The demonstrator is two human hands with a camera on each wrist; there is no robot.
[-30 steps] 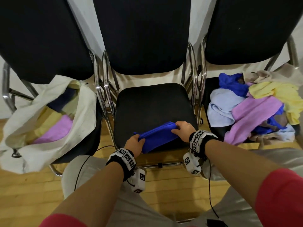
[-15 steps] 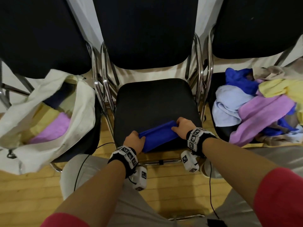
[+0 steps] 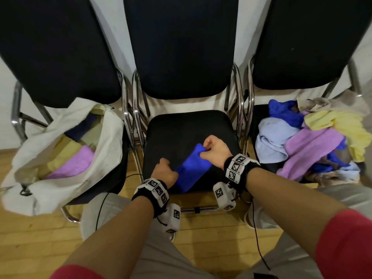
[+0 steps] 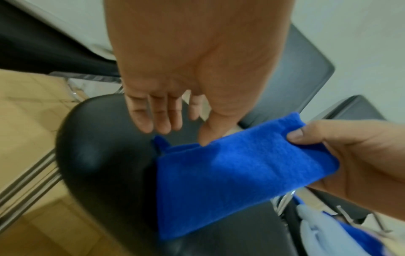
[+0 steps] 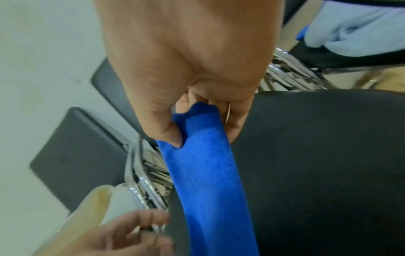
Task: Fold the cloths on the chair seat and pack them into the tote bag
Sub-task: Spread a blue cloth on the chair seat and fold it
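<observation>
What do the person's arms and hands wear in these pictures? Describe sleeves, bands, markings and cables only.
Both forearms are bare below red sleeves. Each wrist carries a black band tiled with white square markers in black patterns, left and right, with a white marker-covered box hanging beneath and thin black cables trailing. The hands wear nothing.

- Soft, even indoor light falls across 3 chairs in the head view; no lamp shows, and shadows stay faint on the wooden floor [image 3: 30, 238].
- Small bright glints streak the chrome chair frames [image 3: 136, 117], the only glare.
- Black chair backs [image 3: 181, 47] read as near-solid dark, with little detail.
- Wide-angle bending curves the outer chairs and arms toward the head view's edges.
- The left wrist view is smeared by motion: the seat edge [image 4: 72, 138] and floor blur, while the blue cloth [image 4: 230, 173] keeps some nap texture.
- The right wrist view is soft as well, with the left hand [image 5: 114, 233] at the bottom edge badly blurred.
</observation>
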